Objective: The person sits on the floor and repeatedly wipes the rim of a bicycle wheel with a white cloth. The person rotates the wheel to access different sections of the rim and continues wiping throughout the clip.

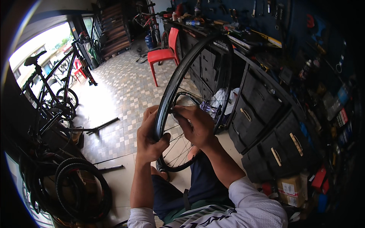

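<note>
A spoked bicycle wheel [171, 87] with a black rim stands upright before me, tilted, its lower part between my legs. My left hand [150, 137] is closed round the near side of the rim, thumb toward the spokes. On the inner side of the same stretch, my right hand [197, 124] pinches its thumb and fingers together against the rim. A small dark thing shows at those fingertips, too hidden to name. Beyond the spokes sits a purple hub [207, 107].
Black drawer cabinets [253, 110] with light handles line the right, under a cluttered workbench. A red chair [162, 56] stands ahead. A bicycle [57, 81] is at the left, above a pile of tyres [81, 186]. A cardboard box [291, 190] lies low right.
</note>
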### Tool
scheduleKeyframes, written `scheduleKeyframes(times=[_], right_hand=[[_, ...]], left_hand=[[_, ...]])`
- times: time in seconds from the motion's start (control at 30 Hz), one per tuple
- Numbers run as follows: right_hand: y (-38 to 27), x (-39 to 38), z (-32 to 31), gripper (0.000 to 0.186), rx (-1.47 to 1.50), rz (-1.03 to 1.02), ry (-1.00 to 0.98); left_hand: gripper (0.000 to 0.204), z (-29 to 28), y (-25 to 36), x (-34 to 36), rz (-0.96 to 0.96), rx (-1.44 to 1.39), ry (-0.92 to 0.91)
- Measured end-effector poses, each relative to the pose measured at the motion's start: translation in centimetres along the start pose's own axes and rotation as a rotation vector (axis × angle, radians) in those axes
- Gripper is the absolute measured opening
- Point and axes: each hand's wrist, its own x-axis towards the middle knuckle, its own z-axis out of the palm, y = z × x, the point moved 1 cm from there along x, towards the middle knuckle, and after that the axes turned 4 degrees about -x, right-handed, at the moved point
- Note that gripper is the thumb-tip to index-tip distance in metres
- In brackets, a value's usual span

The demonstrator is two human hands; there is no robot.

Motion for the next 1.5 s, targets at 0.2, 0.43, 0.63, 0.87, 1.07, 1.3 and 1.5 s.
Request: scheduleKeyframes(times=[0.2, 0.43, 0.63, 0.87, 1.07, 1.3, 1.5], right_hand=[[-0.5, 0.8, -0.7, 0.021, 0.472, 0.449, -0.027], [0.5, 1.0, -0.7, 0.011, 0.248, 0.278, 0.068], [0.4, -1.0, -1.5, 0.029, 0.491, 0.578, -0.110], [-0.1, -1.0, -1.5, 0.040, 0.372, 0.455, -0.105], [1.1, -3.2, -0.4, 0.044, 0.235, 0.263, -0.003], [0.4, -1.3, -0.8, 0.017, 0.498, 0.676, 0.108], [0.7, -1.3, -1.6, 0.029, 0.447, 0.443, -0.087]], left_hand=[[0.077, 0.1, 0.5, 0.1, -0.015, 0.034, -0.010], [0.078, 0.9, 0.8, 0.3, 0.004, 0.015, -0.067], [0.075, 1.0, 0.2, -0.1, -0.018, -0.067, -0.077], [0.073, 1.7, 1.0, -0.2, -0.143, -0.129, -0.017], [0.071, 1.4, 0.5, -0.5, -0.061, -0.075, -0.049], [0.073, 2.1, 1.4, -0.1, 0.015, -0.006, -0.089], [0.072, 2.2, 0.7, -0.6, -0.019, -0.107, -0.017]])
